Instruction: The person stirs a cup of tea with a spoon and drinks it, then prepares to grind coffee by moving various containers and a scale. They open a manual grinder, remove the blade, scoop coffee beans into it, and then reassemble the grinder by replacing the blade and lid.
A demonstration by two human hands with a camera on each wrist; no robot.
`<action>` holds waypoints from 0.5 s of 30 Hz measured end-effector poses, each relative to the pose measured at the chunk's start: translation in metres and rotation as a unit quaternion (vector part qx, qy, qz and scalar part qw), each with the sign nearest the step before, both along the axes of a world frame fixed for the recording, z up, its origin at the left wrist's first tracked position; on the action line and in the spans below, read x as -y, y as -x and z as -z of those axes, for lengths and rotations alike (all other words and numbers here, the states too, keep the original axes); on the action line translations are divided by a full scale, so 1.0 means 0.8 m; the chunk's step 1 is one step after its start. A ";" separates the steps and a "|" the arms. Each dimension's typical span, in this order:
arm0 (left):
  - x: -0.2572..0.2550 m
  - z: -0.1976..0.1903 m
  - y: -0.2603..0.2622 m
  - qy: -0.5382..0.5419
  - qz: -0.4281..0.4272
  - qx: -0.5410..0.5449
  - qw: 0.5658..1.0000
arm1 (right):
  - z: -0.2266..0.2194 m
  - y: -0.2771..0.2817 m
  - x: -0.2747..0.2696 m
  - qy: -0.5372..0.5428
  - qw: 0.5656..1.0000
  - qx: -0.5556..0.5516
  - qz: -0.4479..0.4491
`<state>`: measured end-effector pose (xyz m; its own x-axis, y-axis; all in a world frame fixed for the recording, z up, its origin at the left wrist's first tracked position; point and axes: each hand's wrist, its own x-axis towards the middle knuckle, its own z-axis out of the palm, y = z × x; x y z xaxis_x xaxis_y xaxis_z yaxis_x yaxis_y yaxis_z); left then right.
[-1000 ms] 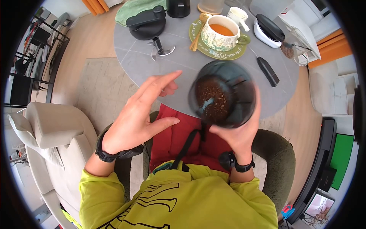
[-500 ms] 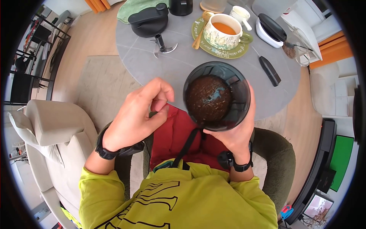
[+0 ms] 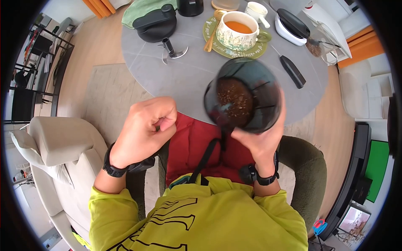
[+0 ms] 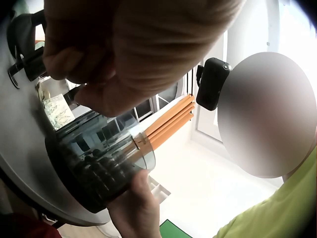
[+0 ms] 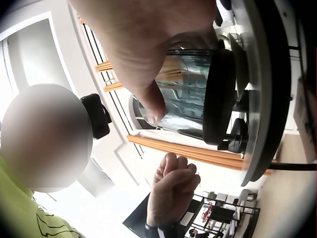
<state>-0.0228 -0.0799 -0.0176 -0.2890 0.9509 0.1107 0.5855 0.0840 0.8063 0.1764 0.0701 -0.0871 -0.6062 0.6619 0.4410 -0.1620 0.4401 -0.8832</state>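
Observation:
My right hand (image 3: 264, 144) grips a clear, smoke-tinted chopper bowl (image 3: 268, 98) by its side, thumb toward me. The bowl is tilted over the table's near edge, and dark brown crumbly bits (image 3: 234, 100) lie in its bottom. In the right wrist view its black base (image 5: 219, 96) shows, with the thumb (image 5: 154, 106) along the clear wall. To the left of the bowl and apart from it, my left hand (image 3: 144, 129) is curled into a fist with nothing seen in it. A chopper blade (image 3: 171, 50) stands on the table beyond the hands.
A black chopper lid (image 3: 155, 24) sits at the back left by a green cloth (image 3: 140, 12). A patterned cup (image 3: 236, 39) of orange liquid stands on a green saucer (image 3: 251, 53) with a wooden spoon. Right of these lies a black-handled tool (image 3: 292, 72) on the grey table (image 3: 184, 83).
My left hand has curled from spread fingers into a fist and drawn back from the bowl. The right hand levelled the bowl, then tilted it again; the brown bits have shifted inside.

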 end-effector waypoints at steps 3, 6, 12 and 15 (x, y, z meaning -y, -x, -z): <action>0.001 0.000 -0.001 -0.010 0.000 -0.010 1.000 | -0.002 0.004 -0.008 0.008 1.000 -0.026 0.010; 0.000 -0.001 0.000 -0.009 0.009 -0.008 1.000 | -0.001 0.006 -0.002 0.018 0.999 -0.039 0.008; 0.001 0.002 0.001 -0.015 0.006 -0.017 1.000 | -0.009 0.007 0.004 -0.033 0.999 -0.003 -0.002; 0.001 0.001 0.000 -0.014 0.007 -0.014 1.000 | -0.004 0.001 0.002 -0.008 0.999 0.034 0.012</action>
